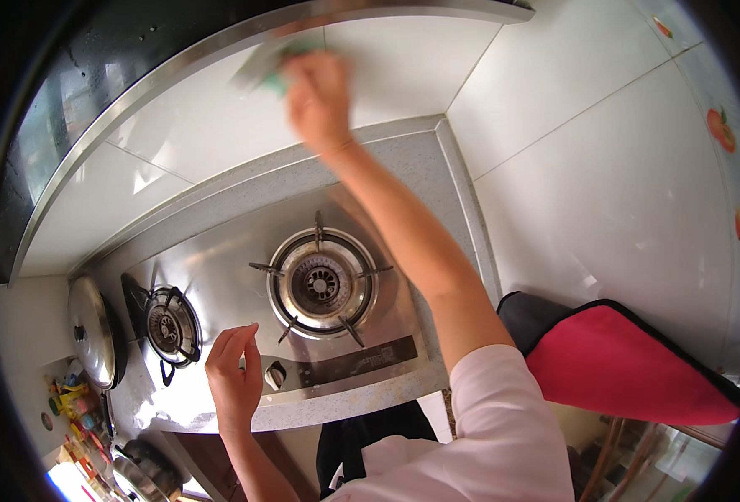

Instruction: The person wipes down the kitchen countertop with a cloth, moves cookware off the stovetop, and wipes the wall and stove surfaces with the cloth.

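My right hand (pixel 319 100) is raised against the white wall tiles (pixel 401 69) behind the stove, just below the range hood's metal edge. It grips a green and greyish cleaning cloth (pixel 275 81), blurred, so its exact kind is unclear. My right forearm crosses over the right side of the stainless steel gas stove (pixel 232 270). Loosely curled, my left hand (pixel 235 370) hovers over the stove's front edge beside a control knob (pixel 274 375). Nothing shows between its thumb and fingers. The large burner (pixel 321 285) with its pan supports lies between the two hands.
The range hood (pixel 175 75) overhangs the back wall. A smaller burner (pixel 169 326) sits left, near a lidded pan (pixel 94 332). Another pot (pixel 144 470) stands lower left. At right, a red cloth with black edging (pixel 621 370) lies by the tiled side wall (pixel 583 207).
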### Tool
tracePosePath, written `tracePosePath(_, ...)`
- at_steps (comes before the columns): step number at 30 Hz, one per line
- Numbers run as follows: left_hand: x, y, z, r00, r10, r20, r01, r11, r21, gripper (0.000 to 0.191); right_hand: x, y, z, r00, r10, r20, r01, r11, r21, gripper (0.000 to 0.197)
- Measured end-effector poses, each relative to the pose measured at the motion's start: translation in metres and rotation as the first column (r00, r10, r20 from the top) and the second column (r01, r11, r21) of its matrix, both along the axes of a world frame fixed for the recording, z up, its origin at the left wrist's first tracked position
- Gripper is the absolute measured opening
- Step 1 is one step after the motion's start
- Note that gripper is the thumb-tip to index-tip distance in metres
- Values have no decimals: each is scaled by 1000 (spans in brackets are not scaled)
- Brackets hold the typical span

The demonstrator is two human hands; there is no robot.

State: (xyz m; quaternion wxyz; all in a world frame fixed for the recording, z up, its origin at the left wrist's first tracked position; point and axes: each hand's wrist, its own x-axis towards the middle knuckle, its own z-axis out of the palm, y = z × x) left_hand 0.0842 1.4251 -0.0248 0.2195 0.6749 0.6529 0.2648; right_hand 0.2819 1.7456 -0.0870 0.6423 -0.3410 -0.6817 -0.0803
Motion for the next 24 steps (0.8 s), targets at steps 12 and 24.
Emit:
tracePosePath(12, -1, 9, -11, 1000, -20, -23, 20, 1000, 3, 22, 119, 10, -25, 841, -483, -244, 494, 870, -19, 31)
tracePosePath(24, 28, 15, -7, 996, -87, 7, 87, 996, 2, 20, 111, -15, -69, 871, -478, -109, 408, 829, -382, 38)
